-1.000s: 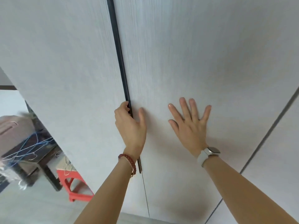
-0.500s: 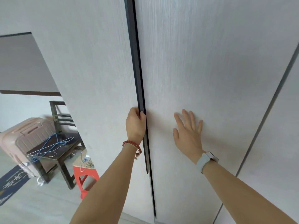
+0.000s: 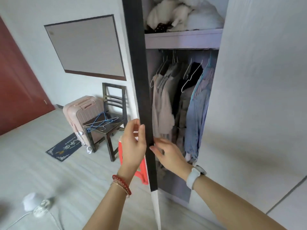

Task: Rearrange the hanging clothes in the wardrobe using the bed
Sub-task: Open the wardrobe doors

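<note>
The wardrobe door [image 3: 137, 63] stands swung open, seen edge-on as a dark strip. My left hand [image 3: 132, 143] holds its edge from the outer side, thumb on the dark edge. My right hand [image 3: 169, 153] touches the inner side with straight fingers. Inside, clothes hang from a rail [image 3: 182, 50]: a cream garment [image 3: 162, 110] at the left, dark pieces [image 3: 194, 72] in the middle, a blue shirt [image 3: 196, 117] at the right. An empty wire hanger [image 3: 187, 78] hangs between them. White bedding [image 3: 182, 12] is piled on the shelf above.
The neighbouring wardrobe door [image 3: 257, 97] at the right is closed. Left of the open door stand a dark chair [image 3: 114, 97] with loose hangers [image 3: 101, 122] on its seat, a pink suitcase [image 3: 79, 112] and a red stool [image 3: 141, 171]. A dark mat [image 3: 66, 146] lies on the floor.
The door has swung wide open, showing the clothes inside. My left hand stayed on its edge; my right hand left the closed panel and moved to the open door's inner side.
</note>
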Demonstrator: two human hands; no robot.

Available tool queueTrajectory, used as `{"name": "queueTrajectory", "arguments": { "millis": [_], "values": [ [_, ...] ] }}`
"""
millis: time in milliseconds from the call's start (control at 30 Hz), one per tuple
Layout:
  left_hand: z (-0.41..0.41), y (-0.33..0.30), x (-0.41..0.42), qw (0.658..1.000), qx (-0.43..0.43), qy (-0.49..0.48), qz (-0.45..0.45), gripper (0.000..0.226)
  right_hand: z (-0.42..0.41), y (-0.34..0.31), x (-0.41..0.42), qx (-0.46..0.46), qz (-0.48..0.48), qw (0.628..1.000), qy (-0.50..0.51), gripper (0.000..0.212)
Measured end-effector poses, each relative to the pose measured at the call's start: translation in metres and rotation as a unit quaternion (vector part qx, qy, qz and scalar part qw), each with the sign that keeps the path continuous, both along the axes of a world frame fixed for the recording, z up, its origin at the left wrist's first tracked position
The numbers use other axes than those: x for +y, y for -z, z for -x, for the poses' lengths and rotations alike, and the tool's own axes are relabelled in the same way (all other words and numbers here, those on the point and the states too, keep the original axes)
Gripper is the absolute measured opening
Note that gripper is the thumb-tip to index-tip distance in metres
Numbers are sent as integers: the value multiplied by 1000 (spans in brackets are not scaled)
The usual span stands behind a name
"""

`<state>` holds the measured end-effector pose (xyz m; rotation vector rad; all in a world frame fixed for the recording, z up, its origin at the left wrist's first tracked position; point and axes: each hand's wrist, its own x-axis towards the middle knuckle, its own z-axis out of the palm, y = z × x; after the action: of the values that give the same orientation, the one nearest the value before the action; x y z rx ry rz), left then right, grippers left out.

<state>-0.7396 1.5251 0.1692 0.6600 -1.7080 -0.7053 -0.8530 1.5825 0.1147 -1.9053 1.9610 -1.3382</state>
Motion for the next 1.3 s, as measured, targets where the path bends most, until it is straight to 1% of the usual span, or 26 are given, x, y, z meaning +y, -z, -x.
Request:
{"name": "queueTrajectory", "arguments": {
  "millis": [67,133,200,267,333,433,467,500,567,600,633,700,800,900,967,1033,1100,1133,1167,1200,1300],
  "values": [
    [-21,3,-10,999,30,-21,-13,6,-20,3,-14,-7,-4,999,-34,33],
    [-40,7,-20,996,63,-59,-34,9,-30,7,-23,34,-48,996,-60,42],
    [-58,10,-29,990,84,-97,-56,15,-36,11,-32,83,-90,990,-73,47],
    [-69,10,-37,986,82,-127,-66,24,-42,12,-41,90,-92,989,-70,47],
    [-71,11,-39,983,43,-166,-60,40,-44,11,-50,91,-71,992,-54,46],
    [-64,15,-30,966,-45,-247,-60,73,-40,11,-57,105,-54,993,-24,43],
    [-62,18,-25,960,-74,-268,-36,78,-38,11,-57,102,-50,993,-17,42],
    [-59,23,-19,956,-101,-275,4,77,-34,11,-56,97,-47,994,-9,41],
    [-49,34,-12,955,-148,-244,84,67,-22,9,-51,92,-38,995,13,39],
    [-42,38,-11,959,-163,-212,97,62,-14,8,-47,91,-36,995,26,38],
    [-34,40,-13,965,-170,-178,89,59,-4,7,-41,91,-40,994,42,38],
    [-16,41,-20,975,-182,-115,47,56,18,4,-27,103,-53,990,80,37],
    [22,35,-37,976,-216,-14,3,60,53,-4,1,148,-41,977,148,33],
    [76,18,-48,971,-210,102,-52,70,90,-16,28,213,-30,945,246,31],
    [118,1,-50,961,-208,164,-75,82,115,-27,43,233,-49,921,309,37],
    [164,-20,-46,953,-195,217,-80,97,140,-37,58,236,-83,902,352,49],
    [206,-42,-35,937,-142,294,-127,111,164,-43,71,243,-123,884,380,58],
    [224,-53,-29,925,-107,330,-154,114,175,-47,75,244,-140,877,390,61],
    [239,-62,-24,917,-77,353,-169,110,184,-50,79,242,-154,871,399,63],
    [251,-68,-20,916,-53,357,-173,102,192,-55,82,239,-163,868,404,65],
    [269,-77,-14,922,-20,343,-177,90,208,-69,91,229,-174,867,407,67]
  ]
}}
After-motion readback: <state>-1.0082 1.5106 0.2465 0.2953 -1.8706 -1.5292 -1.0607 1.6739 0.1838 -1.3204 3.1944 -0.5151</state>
